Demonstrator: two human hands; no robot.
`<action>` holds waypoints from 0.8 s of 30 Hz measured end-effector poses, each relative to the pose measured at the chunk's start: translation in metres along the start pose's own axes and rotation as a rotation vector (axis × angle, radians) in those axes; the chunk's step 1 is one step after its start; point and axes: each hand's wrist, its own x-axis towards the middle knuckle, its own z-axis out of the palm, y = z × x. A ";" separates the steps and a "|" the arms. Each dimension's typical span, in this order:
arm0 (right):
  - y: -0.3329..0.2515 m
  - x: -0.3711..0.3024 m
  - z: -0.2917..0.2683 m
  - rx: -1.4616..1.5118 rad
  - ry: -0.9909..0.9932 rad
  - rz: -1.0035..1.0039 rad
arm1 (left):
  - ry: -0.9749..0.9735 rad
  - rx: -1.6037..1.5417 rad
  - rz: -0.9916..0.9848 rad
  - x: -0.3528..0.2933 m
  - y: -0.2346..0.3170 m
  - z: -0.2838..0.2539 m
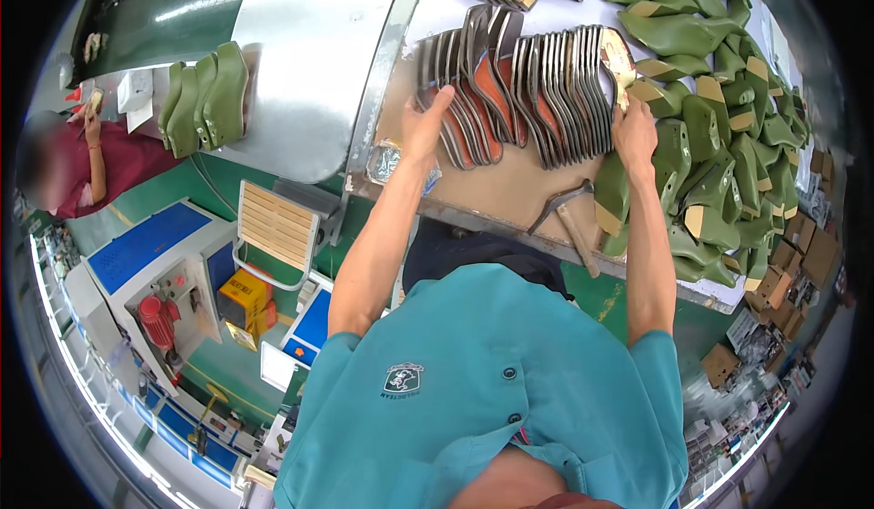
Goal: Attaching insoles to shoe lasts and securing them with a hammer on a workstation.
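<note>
Along the table edge [469, 218] (hammer [576, 239] overhanging), both hands [424, 131] bracket sole pieces [558, 99]

Insoles [537, 99] left of lasts [701, 127]; hammer [575, 236] before insoles

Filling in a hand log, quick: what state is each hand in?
Left hand: at the left end of the row of curved plates; whether closed cannot be told.
Right hand: at the gold-faced plate on the right end; hold cannot be told.

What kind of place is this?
Probably a shoemaking workshop. Green foot-shaped forms lie in a heap, curved, sole-shaped pieces stand in rows, and a wooden-handled hammer lies nearby.
</note>
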 end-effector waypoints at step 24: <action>0.009 0.020 0.017 -0.204 -0.153 0.300 | -0.007 0.078 0.097 -0.015 -0.012 0.023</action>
